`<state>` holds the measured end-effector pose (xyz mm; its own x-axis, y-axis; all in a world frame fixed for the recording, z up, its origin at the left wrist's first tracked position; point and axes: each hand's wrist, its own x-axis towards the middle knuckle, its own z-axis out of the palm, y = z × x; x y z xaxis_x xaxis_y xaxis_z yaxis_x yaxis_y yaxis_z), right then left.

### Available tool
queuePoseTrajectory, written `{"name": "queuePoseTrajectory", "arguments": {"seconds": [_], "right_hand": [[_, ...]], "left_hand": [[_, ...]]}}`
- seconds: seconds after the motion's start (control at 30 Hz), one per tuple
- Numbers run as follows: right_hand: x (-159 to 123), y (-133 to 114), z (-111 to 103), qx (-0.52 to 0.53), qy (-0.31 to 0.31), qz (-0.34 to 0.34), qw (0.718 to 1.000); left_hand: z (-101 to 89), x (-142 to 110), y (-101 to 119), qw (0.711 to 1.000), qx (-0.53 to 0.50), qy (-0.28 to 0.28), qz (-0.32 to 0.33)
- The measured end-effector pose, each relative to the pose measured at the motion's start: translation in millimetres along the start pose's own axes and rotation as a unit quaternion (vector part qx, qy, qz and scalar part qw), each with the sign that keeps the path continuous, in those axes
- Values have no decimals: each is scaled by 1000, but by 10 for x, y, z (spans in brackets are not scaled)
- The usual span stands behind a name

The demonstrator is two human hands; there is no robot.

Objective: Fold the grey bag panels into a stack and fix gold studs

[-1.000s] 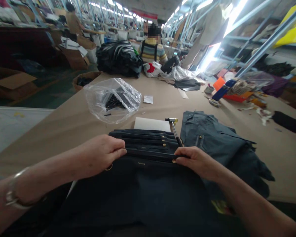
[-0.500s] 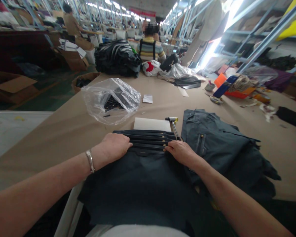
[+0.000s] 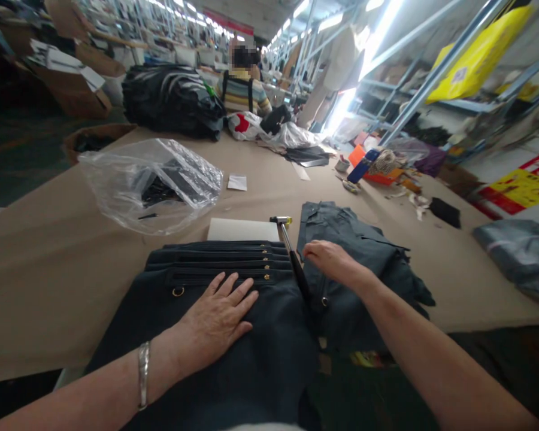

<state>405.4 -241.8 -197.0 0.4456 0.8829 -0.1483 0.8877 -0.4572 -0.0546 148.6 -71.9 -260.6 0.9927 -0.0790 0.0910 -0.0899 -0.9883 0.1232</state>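
A stack of dark garment pieces [image 3: 224, 263] with zip openings and small gold studs lies at the table's near edge. My left hand [image 3: 218, 317] rests flat on it, fingers spread. A small hammer [image 3: 291, 254] with a black handle lies along the stack's right side. My right hand [image 3: 330, 260] is just right of the hammer's handle, over a second pile of dark grey garments [image 3: 354, 257]; its fingers are curled downward and I cannot make out whether they grip anything.
A clear plastic bag [image 3: 150, 182] holding dark parts lies at the left. A white card [image 3: 242, 229] sits behind the stack. Tools and orange items [image 3: 372, 170] clutter the right. A person in a striped top [image 3: 242, 87] sits at the table's far end.
My left hand has left the stack's upper edge and now lies flat lower on it. My right hand moved off the stack to the right, past the hammer. The view shifted right.
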Motion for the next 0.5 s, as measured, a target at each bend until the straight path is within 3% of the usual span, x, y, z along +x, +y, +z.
{"name": "queuePoseTrajectory", "arguments": {"seconds": [0.1,0.17,0.37,0.5], "right_hand": [[-111,417,-16,-69,-89,-49,992],[-164,567,58,-96,-125,-74,985],[-182,524,212,-127,-92,-107,982],[-171,539,-87,-135,-49,-126,982]], "left_hand": [[-19,4,-17,1000,-18,-12,-9],[-40,14,-17,1000,-23,-16,-14],[-73,51,-78,1000,-9,-15,-6],[-131,118,-147,1000,-2,-9,-20]]}}
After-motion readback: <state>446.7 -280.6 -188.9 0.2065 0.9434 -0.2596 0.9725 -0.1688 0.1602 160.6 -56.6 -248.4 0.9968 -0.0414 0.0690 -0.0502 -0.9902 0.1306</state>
